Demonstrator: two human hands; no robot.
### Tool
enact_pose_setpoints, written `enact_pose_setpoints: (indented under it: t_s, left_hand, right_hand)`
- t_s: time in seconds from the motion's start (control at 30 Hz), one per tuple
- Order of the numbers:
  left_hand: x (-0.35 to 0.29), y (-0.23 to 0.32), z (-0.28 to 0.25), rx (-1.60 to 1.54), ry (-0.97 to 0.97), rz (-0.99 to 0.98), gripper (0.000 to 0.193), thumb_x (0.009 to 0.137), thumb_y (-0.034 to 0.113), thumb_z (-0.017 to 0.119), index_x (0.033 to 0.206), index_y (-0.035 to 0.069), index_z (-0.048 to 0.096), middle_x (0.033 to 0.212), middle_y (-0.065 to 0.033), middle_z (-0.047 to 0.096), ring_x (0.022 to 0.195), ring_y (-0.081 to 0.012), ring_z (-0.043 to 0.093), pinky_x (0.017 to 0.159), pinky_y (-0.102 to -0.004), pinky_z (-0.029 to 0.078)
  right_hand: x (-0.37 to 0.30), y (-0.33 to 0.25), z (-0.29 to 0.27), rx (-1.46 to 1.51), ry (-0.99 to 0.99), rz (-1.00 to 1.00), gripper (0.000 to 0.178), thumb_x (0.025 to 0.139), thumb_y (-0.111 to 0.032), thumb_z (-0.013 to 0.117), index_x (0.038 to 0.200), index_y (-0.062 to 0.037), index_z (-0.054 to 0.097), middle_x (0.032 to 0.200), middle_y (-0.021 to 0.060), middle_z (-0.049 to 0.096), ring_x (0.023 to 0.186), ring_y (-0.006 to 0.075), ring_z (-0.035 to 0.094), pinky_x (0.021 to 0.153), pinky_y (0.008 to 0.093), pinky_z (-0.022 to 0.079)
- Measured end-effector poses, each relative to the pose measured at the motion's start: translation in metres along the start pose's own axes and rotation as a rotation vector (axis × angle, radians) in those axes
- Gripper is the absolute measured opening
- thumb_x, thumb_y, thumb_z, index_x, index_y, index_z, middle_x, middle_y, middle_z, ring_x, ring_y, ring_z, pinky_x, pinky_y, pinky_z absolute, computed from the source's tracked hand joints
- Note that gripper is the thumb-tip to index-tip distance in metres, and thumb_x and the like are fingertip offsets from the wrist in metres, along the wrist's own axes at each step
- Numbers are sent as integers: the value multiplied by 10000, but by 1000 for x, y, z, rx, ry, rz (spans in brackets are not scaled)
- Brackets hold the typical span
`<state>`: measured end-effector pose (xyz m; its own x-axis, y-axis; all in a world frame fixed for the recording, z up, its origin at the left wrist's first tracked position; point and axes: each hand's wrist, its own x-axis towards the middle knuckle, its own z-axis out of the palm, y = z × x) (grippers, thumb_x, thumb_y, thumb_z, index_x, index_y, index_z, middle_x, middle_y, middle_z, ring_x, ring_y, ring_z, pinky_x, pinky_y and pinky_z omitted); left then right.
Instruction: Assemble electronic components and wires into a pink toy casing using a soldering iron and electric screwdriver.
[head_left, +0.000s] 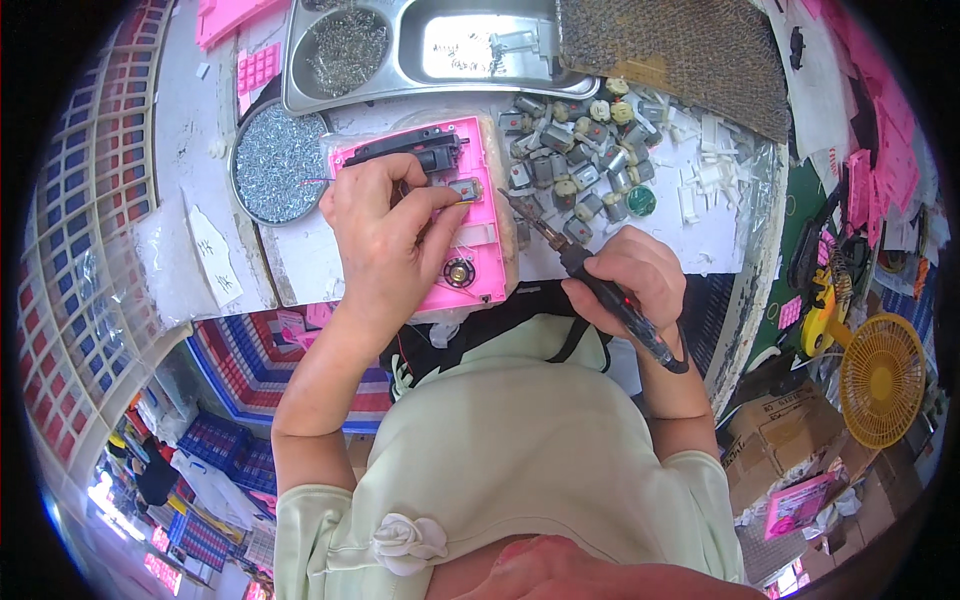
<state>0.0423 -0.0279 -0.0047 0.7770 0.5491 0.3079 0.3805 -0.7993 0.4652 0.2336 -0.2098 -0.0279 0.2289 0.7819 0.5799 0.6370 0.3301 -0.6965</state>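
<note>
A pink plastic case (486,262) lies on the bench in front of me, with a black mechanism (405,147) at its far end, a small silver motor (464,189) near its middle and a round speaker (459,272) at its near end. Over the case, my left hand (385,222) is closed, thumb and finger pinching a thin wire (466,203) beside the motor; its fingers partly hide the case. My right hand (635,280) grips the black handle of a soldering iron (590,275). The iron's metal tip points up and left, close to the case's right edge.
A pile of small motors (585,150) lies right of the case, white plastic parts (715,165) beyond it. A round tin of screws (280,160) stands left. A metal tray (415,95) and a bristly mat (690,60) lie behind. A yellow fan (882,380) stands far right.
</note>
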Motion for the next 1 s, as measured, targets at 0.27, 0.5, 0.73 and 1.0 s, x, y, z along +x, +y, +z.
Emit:
enact_pose_setpoints:
  t_s: [0.27,0.5,0.73,1.0]
  left_hand:
    - [1,1,-2,-8,-9,-4,195,711,144,860,882,109,772,1001,-42,585,957,-240,541,877,-389,366]
    - [0,1,-2,-1,-6,-4,192,716,147,862,883,113,775,1003,-43,584,952,-238,543,877,-386,363]
    - [0,1,-3,0,-19,3,185,731,132,839,903,111,776,1009,-43,590,959,-235,547,876,-384,361]
    - [-1,-2,-4,-26,27,39,185,718,115,821,893,150,770,920,17,627,905,-202,571,853,-390,343]
  right_hand:
    - [-1,0,1,-5,14,-4,414,685,-46,887,1013,-47,633,691,64,625,541,215,586,471,291,435]
    - [1,-1,0,-13,4,6,408,686,-47,887,1008,-46,636,691,65,622,542,220,584,473,295,435]
    - [-1,0,0,-2,11,16,404,685,-44,886,1004,-47,638,686,65,623,535,219,580,471,294,432]
    - [1,1,2,9,14,8,386,684,-39,881,987,-46,643,694,69,635,537,222,584,468,298,433]
